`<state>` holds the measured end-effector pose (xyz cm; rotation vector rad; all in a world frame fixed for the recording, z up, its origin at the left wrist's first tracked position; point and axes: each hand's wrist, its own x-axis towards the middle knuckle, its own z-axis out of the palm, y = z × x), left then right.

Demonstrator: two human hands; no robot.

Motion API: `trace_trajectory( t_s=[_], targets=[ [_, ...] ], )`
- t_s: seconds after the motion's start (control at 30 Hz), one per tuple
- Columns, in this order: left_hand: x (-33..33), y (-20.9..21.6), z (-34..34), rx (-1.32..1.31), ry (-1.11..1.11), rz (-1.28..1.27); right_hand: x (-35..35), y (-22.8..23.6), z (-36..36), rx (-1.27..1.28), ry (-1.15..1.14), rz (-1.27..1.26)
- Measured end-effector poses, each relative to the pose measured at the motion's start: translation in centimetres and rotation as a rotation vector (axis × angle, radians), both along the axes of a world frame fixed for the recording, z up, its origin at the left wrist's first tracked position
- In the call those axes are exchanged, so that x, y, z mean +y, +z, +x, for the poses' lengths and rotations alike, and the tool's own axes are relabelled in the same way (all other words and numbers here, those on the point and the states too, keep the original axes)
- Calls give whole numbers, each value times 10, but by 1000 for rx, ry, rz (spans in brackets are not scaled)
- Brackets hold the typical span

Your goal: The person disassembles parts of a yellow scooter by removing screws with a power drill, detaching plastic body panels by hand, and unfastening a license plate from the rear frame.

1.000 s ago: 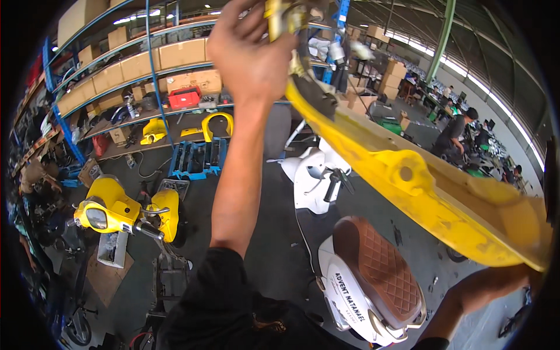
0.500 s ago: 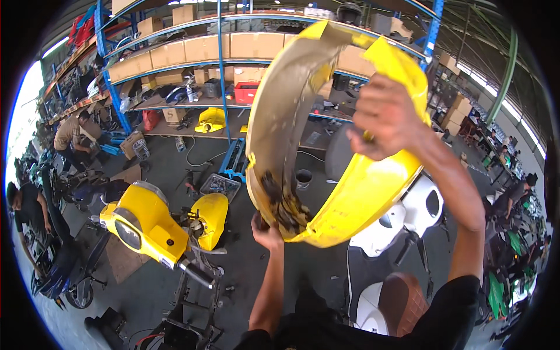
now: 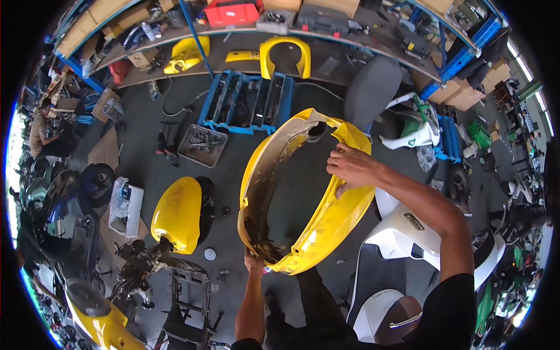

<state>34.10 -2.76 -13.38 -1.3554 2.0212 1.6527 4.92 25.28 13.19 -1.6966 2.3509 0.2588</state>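
Yellow scooter body shell (image 3: 335,224) now sits lower in the head view, over bare floor (image 3: 230,169) in front of the body; half a second back its top end stood up against the shelving. Part of that shift is the head tipping down. Grips look the same, so I read this as carrying and steadying, with the piece not set down on anything. Right hand (image 3: 357,168) is clamped over the rim of the right wall, fingers bunched on the edge, thumb spread below them. Left hand (image 3: 254,263) is at the near end, touching from underneath; most fingers hidden there, cannot tell how tightly they close. Shell's hollow faces up at the head, floor showing through it, dark grime inside the near end. Long axis runs from the near end, lower left, to the far end, up and slightly right, toward the open blue toolbox (image 3: 254,125). White scooter (image 3: 396,230) stands to the right, yellow fender (image 3: 178,213) to the left, apart from the shell.
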Motion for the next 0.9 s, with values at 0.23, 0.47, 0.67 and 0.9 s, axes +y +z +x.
trace_trajectory(
  t_s=[0.23, 0.47, 0.67, 0.9],
  targets=[
    [5, -66, -45, -394, -201, -342, 59, -183, -69, -72, -366, 42],
    [35, -107, -113, -594, -208, -375, 57, -275, -63, 41, -914, -52],
    [86, -122, -147, -680, -224, -469, -48, -304, 96, -503, -831, -246],
    [125, -100, -171, -716, -314, -457, -60, -347, 156, -486, -916, -88]
  ],
)
